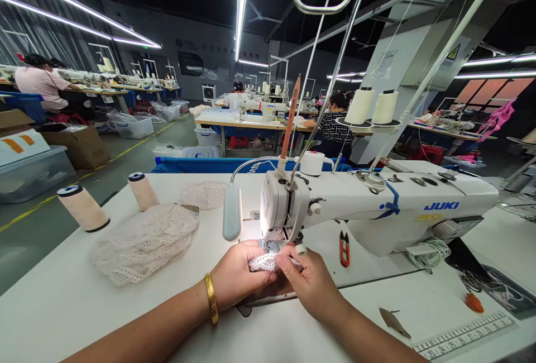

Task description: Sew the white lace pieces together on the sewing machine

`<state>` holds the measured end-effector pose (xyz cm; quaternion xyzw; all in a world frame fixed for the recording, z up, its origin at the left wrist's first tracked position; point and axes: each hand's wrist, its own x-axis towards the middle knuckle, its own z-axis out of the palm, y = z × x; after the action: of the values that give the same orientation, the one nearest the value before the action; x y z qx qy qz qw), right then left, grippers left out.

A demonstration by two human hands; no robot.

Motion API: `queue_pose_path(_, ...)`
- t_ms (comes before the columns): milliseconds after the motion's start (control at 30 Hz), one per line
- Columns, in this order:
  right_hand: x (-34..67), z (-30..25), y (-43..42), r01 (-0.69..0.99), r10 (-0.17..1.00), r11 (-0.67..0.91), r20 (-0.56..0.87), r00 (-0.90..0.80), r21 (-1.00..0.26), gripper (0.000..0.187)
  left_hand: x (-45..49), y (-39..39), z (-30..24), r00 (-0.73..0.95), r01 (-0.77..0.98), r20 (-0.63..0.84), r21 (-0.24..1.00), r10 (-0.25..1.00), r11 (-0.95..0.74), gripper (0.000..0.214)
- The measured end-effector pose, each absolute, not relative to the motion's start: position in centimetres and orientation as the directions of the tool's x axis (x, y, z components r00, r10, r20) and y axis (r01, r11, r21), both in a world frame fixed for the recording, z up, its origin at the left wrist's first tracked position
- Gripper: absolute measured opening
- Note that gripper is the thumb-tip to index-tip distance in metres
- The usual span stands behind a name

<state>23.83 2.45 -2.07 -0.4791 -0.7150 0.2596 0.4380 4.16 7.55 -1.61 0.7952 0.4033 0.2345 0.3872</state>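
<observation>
My left hand (pixel 237 276), with a gold bangle on the wrist, and my right hand (pixel 307 282) are both pinched on a small strip of white lace (pixel 263 262). They hold it just in front of the needle area of a white JUKI sewing machine (pixel 377 206). A pile of the same lace (pixel 144 240) lies on the white table (pixel 62 307) to the left. A smaller lace heap (pixel 204 194) lies behind it.
Two cream thread cones (pixel 84 208) (pixel 143 191) lie on the table's left side. Red thread snips (pixel 344 248) rest beside the machine, an orange tool (pixel 474 302) and a printed ruler (pixel 464 338) at right. Other people sit at machines further back.
</observation>
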Motion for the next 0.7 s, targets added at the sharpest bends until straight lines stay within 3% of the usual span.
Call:
queue_pose_path(167,24.0,-2.3,2.2,0.509,0.896,0.439,0.405,-0.184,-0.74,0.037,4.1,6.9,-1.0,0.589,0.314,0.073,0.897,0.805,-0.311,0.024)
queue_pose_path(300,24.5,-2.3,2.0,0.598,0.807,0.58,0.486,-0.334,-0.553,0.039,4.0,6.1,-0.5,0.633,0.26,0.177,0.869,0.754,-0.422,0.025)
queue_pose_path(467,25.4,-1.6,1.7,0.557,0.622,0.779,0.466,-0.629,-0.286,0.047,3.1,4.8,-1.7,0.708,0.327,0.43,0.504,0.56,-0.799,0.031)
queue_pose_path(567,25.5,-1.3,1.6,0.557,0.605,0.792,0.442,-0.663,-0.249,0.047,2.7,4.1,-2.2,0.716,0.338,0.491,0.379,0.496,-0.862,0.021)
queue_pose_path(700,25.6,-1.4,1.6,0.58,0.617,0.781,0.423,-0.663,-0.231,0.048,2.7,3.6,-2.2,0.745,0.378,0.498,0.235,0.445,-0.895,0.024)
